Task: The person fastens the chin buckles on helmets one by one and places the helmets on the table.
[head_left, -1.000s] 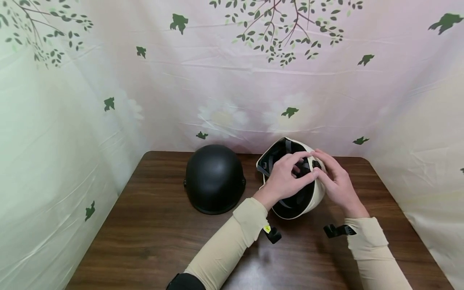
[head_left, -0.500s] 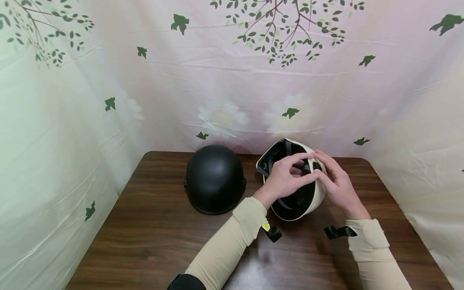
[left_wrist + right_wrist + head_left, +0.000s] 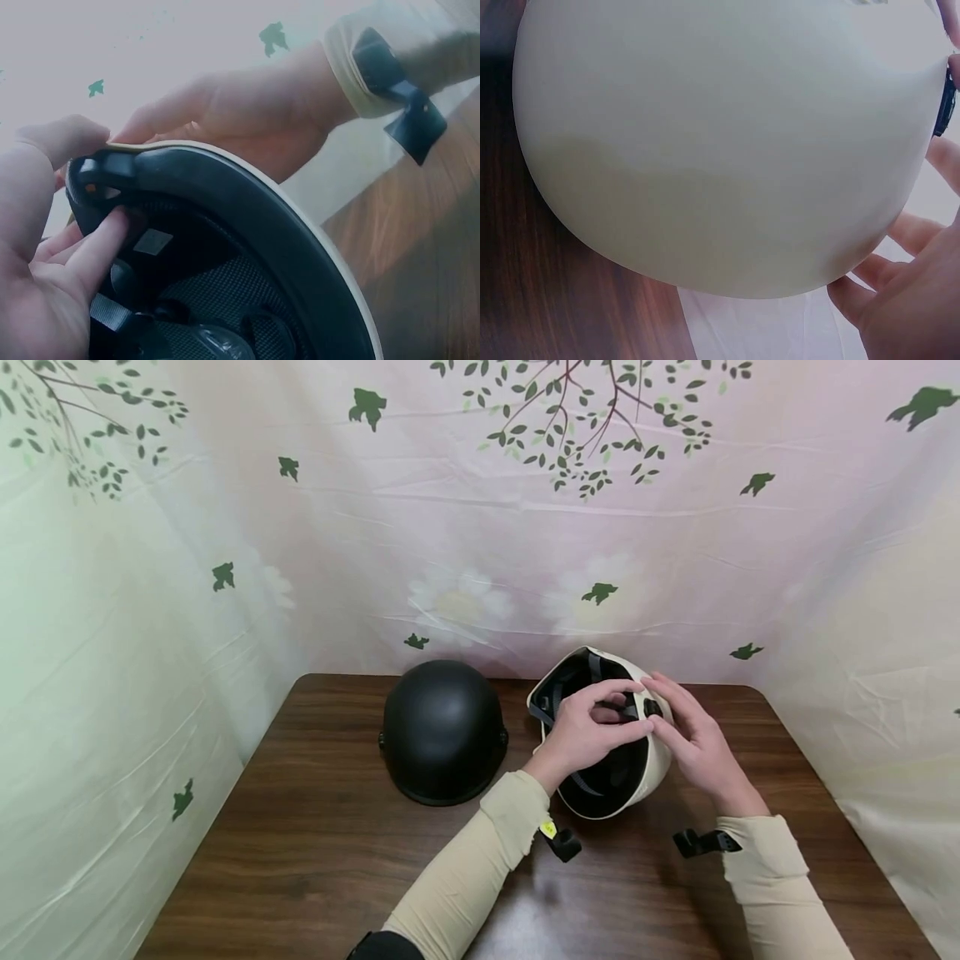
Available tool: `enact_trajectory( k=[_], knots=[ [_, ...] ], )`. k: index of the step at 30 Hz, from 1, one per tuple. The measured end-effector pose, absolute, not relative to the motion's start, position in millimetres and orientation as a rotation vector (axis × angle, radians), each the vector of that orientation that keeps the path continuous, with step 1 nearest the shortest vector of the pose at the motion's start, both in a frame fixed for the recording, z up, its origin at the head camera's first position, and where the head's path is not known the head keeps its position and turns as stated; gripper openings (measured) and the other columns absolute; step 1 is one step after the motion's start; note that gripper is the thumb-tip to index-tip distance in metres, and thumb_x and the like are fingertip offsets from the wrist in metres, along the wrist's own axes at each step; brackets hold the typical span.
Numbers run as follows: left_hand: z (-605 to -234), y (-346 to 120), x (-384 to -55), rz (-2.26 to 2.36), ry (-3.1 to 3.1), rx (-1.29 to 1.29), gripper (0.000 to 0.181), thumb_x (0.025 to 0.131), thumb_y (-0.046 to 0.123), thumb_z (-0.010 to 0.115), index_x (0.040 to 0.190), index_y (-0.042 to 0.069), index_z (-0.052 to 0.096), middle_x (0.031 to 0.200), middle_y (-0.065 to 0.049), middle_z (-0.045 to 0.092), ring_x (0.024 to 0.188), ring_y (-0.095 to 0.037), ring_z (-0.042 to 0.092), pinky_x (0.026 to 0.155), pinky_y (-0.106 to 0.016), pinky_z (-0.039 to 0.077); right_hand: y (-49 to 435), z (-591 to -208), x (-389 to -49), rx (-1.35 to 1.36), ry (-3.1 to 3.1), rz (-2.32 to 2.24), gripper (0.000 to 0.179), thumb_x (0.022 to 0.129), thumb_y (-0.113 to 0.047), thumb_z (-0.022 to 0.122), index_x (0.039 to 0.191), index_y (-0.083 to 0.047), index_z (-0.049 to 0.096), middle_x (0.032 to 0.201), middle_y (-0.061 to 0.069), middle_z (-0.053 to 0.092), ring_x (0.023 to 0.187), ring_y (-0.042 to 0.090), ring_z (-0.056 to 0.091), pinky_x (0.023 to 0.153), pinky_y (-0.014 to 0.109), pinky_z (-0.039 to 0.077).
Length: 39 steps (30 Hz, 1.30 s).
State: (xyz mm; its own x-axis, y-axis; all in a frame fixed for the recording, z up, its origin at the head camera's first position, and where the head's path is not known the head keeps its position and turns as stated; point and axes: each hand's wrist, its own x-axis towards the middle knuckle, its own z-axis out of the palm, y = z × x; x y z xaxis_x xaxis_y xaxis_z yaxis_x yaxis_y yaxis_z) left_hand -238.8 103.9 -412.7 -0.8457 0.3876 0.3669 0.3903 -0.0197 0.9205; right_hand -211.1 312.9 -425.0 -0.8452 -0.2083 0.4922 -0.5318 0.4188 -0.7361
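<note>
A cream helmet (image 3: 658, 768) lies tipped over at the table's back right, its black padded inside turned toward me. My left hand (image 3: 587, 727) grips its rim beside a small black fitting (image 3: 652, 707). In the left wrist view, that hand's thumb (image 3: 67, 139) lies over the rim's corner while its other fingers reach inside, close to a grey strap (image 3: 109, 311). My right hand (image 3: 701, 747) holds the outside of the shell, thumb and fingertips meeting the left hand's around the fitting. From the right wrist, the smooth shell (image 3: 720, 165) hides most of the inside.
To the left, a matte black helmet (image 3: 444, 731) stands dome up. Both helmets are on a dark wooden table (image 3: 300, 860), near its back edge. A pale curtain (image 3: 510, 552) printed with leaves and birds hangs behind and on both sides.
My left hand's fingers have shifted slightly inside the cream helmet. The right hand keeps its place on the shell, and the black helmet has not moved.
</note>
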Motion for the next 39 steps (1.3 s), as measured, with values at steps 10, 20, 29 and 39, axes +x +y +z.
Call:
enact_trajectory(
  k=[10, 20, 29, 39],
  knots=[
    [-412, 104, -238, -1.893, -2.226, -0.988, 0.036, 0.097, 0.018, 0.077, 0.132, 0.020, 0.068, 0.125, 0.002, 0.066, 0.106, 0.004, 0.063, 0.087, -0.016, 0.057, 312, -427, -211, 0.642, -2.345, 1.385, 0.056, 0.101, 0.004, 0.061, 0.155, -0.006, 0.051, 0.165, 0.010, 0.039, 0.150, 0.003, 0.034, 0.111, 0.008, 0.032],
    [-414, 101, -238, -2.066, -2.205, -0.886, 0.034, 0.094, 0.020, 0.081, 0.126, 0.028, 0.070, 0.114, 0.009, 0.063, 0.088, 0.000, 0.070, 0.084, -0.020, 0.058, 311, -427, -212, 0.631, -2.352, 1.388, 0.057, 0.101, 0.002, 0.062, 0.156, -0.007, 0.050, 0.165, 0.022, 0.036, 0.150, 0.004, 0.033, 0.112, 0.008, 0.030],
    [-416, 96, -238, -2.236, -2.151, -0.794, 0.037, 0.093, 0.012, 0.081, 0.126, 0.025, 0.071, 0.111, 0.009, 0.063, 0.090, -0.003, 0.070, 0.083, -0.023, 0.060, 307, -427, -211, 0.586, -2.400, 1.378, 0.059, 0.101, -0.001, 0.066, 0.157, -0.013, 0.051, 0.167, 0.017, 0.036, 0.153, 0.012, 0.031, 0.108, 0.008, 0.032],
    [-417, 90, -239, -2.566, -1.937, -0.707, 0.042, 0.093, -0.001, 0.077, 0.129, 0.018, 0.071, 0.107, 0.005, 0.060, 0.081, -0.011, 0.071, 0.076, -0.030, 0.062, 305, -424, -211, 0.557, -2.433, 1.352, 0.062, 0.099, -0.005, 0.070, 0.158, -0.018, 0.051, 0.169, 0.012, 0.032, 0.156, 0.036, 0.028, 0.102, 0.006, 0.034]
  ],
)
